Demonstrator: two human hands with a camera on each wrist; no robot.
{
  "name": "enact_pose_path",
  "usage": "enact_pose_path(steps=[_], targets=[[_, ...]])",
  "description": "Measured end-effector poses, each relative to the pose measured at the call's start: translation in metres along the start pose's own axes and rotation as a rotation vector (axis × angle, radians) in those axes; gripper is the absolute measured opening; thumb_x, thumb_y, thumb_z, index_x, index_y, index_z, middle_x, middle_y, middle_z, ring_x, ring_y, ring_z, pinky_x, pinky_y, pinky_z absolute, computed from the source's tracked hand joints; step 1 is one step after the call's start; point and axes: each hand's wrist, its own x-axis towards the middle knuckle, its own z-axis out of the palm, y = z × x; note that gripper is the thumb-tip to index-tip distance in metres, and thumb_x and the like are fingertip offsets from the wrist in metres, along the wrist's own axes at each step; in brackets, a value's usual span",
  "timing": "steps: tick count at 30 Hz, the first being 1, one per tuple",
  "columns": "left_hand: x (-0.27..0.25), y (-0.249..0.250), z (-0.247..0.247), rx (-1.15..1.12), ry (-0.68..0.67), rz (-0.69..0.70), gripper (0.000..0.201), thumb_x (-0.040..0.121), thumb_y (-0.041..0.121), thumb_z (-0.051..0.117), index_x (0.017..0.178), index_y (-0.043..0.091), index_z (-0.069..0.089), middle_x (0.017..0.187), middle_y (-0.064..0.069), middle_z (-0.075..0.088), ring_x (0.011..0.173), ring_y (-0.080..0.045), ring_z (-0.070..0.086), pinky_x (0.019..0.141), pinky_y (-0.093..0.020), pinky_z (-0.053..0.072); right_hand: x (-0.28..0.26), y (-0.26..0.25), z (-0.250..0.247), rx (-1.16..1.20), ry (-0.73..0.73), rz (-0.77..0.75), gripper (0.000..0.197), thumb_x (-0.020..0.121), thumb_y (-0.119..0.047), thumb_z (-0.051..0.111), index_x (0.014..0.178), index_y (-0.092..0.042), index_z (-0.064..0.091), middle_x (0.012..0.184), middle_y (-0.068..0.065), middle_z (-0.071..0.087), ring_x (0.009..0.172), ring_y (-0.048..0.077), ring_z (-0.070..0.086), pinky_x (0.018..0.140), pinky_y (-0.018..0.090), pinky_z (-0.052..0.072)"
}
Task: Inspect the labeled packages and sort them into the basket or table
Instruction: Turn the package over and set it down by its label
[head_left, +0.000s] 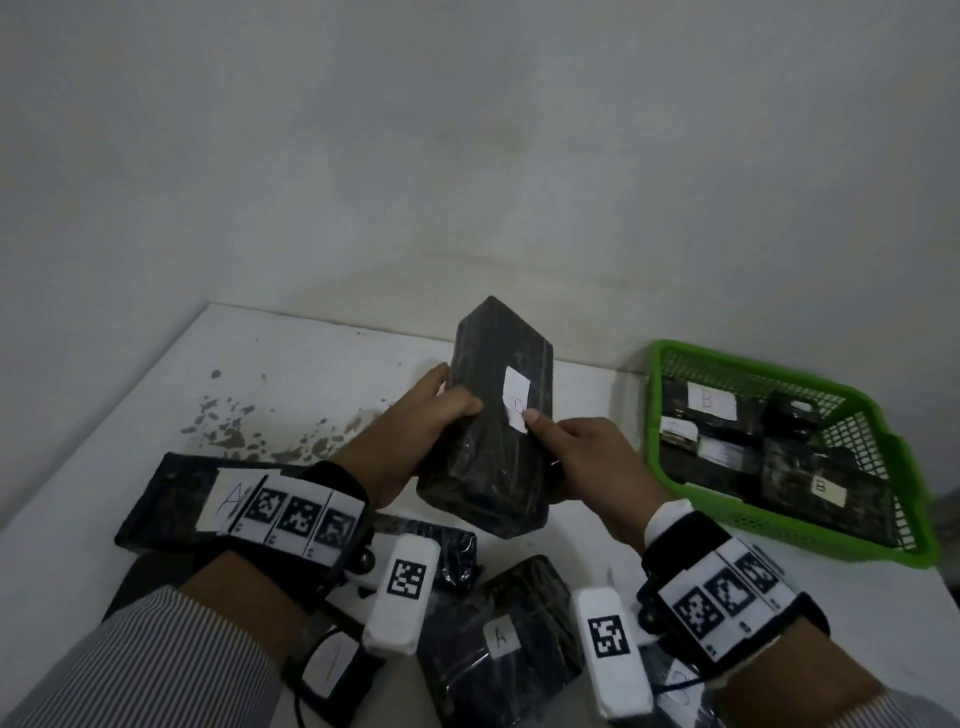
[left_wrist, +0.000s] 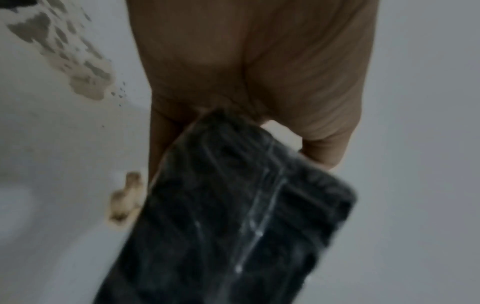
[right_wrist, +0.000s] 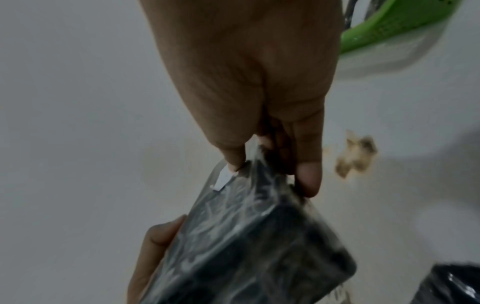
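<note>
Here we hold the black plastic-wrapped rectangular package (head_left: 493, 421) above the white table (head_left: 291, 364), left hand (head_left: 415, 431) and right hand (head_left: 587, 457) both clamped on it — the green mesh basket (head_left: 904, 447) lies rightward, nearer our right.

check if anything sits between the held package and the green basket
Nothing visible does. The black package, held by the left hand and right hand, has bare table between it and the green basket, which already holds B-labeled packages.
</note>
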Motion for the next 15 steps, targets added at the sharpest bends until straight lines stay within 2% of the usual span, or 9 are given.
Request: enact_pose_path(steps=[2,5,6,7,8,9,11,13,15], targets=[[0.001,-0.002,-0.013,0.096,0.059,-0.012,0.058,0.070,0.037,0.064,0.125,0.015,0.060,0.113,-0.014,0.073,0.099,-0.027,0.073,0.086,-0.044,0.059,0.004,-0.004,-0.002,-0.067,0.064,-0.052,0.051,0.091,-0.049,0.073,0.096,0.002,0.069,0.081,0.011,0.074,0.067,0.024,0.073,0.061,0.038,0.062],[0.001,-0.006,-0.034,0.133,0.069,-0.056,0.052,0.072,0.027,0.060,0.122,0.014,0.056,0.105,-0.013,0.075,0.087,-0.025,0.075,0.076,-0.039,0.060,0.025,-0.007,-0.010,-0.139,0.168,-0.102,0.068,0.080,-0.058,0.079,0.122,-0.010,0.056,0.107,0.005,0.068,0.089,0.006,0.068,0.075,0.022,0.056],[0.001,-0.005,-0.041,0.117,0.039,-0.065,0.051,0.071,0.025,0.059,0.120,0.012,0.057,0.103,-0.013,0.075,0.085,-0.024,0.074,0.075,-0.038,0.059,0.034,-0.005,-0.012,-0.099,0.146,-0.082,0.086,0.075,-0.063,0.082,0.138,-0.017,0.045,0.125,0.006,0.061,0.105,0.007,0.065,0.086,0.024,0.055],[0.002,-0.004,-0.049,0.103,0.010,-0.070,0.049,0.070,0.023,0.059,0.117,0.011,0.059,0.101,-0.012,0.075,0.083,-0.022,0.073,0.073,-0.036,0.059,0.044,-0.002,-0.013,-0.022,0.101,-0.052,0.102,0.070,-0.066,0.085,0.150,-0.030,0.033,0.139,0.005,0.055,0.119,0.013,0.061,0.097,0.034,0.055],[0.003,-0.003,-0.057,0.095,-0.017,-0.076,0.047,0.068,0.023,0.061,0.113,0.011,0.060,0.099,-0.012,0.074,0.082,-0.020,0.071,0.071,-0.032,0.058,0.051,0.001,-0.011,0.082,0.038,-0.019,0.110,0.067,-0.062,0.088,0.154,-0.039,0.026,0.143,0.003,0.055,0.123,0.020,0.062,0.099,0.043,0.056],[0.003,-0.001,-0.064,0.080,-0.044,-0.082,0.046,0.067,0.024,0.062,0.110,0.010,0.061,0.098,-0.012,0.074,0.081,-0.020,0.070,0.070,-0.030,0.058,0.057,0.002,-0.008,0.189,-0.031,0.011,0.105,0.069,-0.054,0.088,0.155,-0.038,0.030,0.137,0.004,0.062,0.117,0.024,0.067,0.092,0.045,0.059],[0.005,0.001,-0.078,-0.002,-0.093,-0.107,0.050,0.071,0.026,0.065,0.116,0.005,0.061,0.106,-0.018,0.071,0.088,-0.025,0.069,0.075,-0.033,0.058,0.064,0.001,0.001,0.349,-0.139,0.038,0.067,0.080,-0.040,0.079,0.139,-0.019,0.056,0.115,0.007,0.075,0.097,0.027,0.073,0.075,0.042,0.062],[0.006,0.000,-0.091,-0.141,-0.074,-0.109,0.047,0.083,0.029,0.065,0.122,0.003,0.065,0.116,-0.020,0.070,0.098,-0.030,0.068,0.089,-0.041,0.054,0.070,0.000,0.011,0.439,-0.120,0.038,0.043,0.089,-0.034,0.072,0.123,-0.009,0.068,0.105,0.012,0.077,0.090,0.028,0.074,0.072,0.041,0.063],[0.009,-0.003,-0.109,-0.325,0.082,-0.123,0.043,0.090,0.040,0.059,0.112,0.006,0.072,0.107,-0.016,0.071,0.091,-0.027,0.069,0.086,-0.041,0.054,0.081,0.004,0.021,0.545,-0.034,0.055,0.037,0.095,-0.032,0.069,0.122,-0.007,0.070,0.109,0.016,0.078,0.092,0.028,0.076,0.073,0.042,0.064]])
